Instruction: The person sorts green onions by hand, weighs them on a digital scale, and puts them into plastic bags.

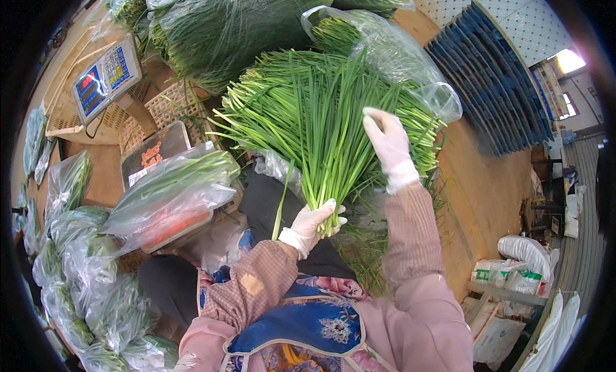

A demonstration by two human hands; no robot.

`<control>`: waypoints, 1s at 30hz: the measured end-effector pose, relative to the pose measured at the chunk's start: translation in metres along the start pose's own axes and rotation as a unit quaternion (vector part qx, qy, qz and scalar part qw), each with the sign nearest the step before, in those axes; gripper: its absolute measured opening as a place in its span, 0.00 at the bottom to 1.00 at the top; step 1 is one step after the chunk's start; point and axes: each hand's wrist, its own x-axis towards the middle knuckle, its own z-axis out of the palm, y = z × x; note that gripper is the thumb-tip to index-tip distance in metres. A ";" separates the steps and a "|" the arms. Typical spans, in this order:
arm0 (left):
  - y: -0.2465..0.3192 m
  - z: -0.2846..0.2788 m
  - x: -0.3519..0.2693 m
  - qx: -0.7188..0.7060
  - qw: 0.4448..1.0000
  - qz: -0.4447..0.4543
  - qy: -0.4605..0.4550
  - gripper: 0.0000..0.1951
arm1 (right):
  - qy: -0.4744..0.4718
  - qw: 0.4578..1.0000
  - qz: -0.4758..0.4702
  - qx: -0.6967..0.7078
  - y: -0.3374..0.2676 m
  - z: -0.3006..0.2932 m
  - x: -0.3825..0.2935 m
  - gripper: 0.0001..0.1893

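My left hand [313, 222], in a thin white glove, grips the pale lower ends of a bunch of long green garlic chives [327, 165]. Their leaves fan out away from me over a large heap of chives [269, 112]. At the bunch's right side, my gloved right hand [387, 136] is raised over the heap, fingers bent, thumb and fingertips near each other; it holds nothing that I can see. To the left, a plastic bag of chives [178, 189] lies on a digital scale, whose display [103, 78] stands behind it.
Bagged chives [96, 271] are piled at the left. Large wrapped bundles [236, 30] and a clear bag [394, 49] lie beyond the heap. A plastic crate [67, 117] stands at upper left, stacked blue panels [491, 83] at upper right, and white sacks [524, 266] at lower right.
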 end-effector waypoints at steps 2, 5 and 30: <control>0.002 0.000 -0.002 0.000 1.000 0.002 0.008 0.21 | -0.019 0.982 0.024 -0.184 -0.002 0.019 0.022 0.19; 0.004 0.002 -0.002 0.016 1.000 0.004 0.020 0.20 | -0.061 0.952 0.090 -0.287 -0.003 0.039 0.039 0.18; -0.007 -0.006 0.010 0.061 0.996 0.055 0.031 0.19 | -0.051 0.977 0.195 0.069 0.034 0.033 0.055 0.15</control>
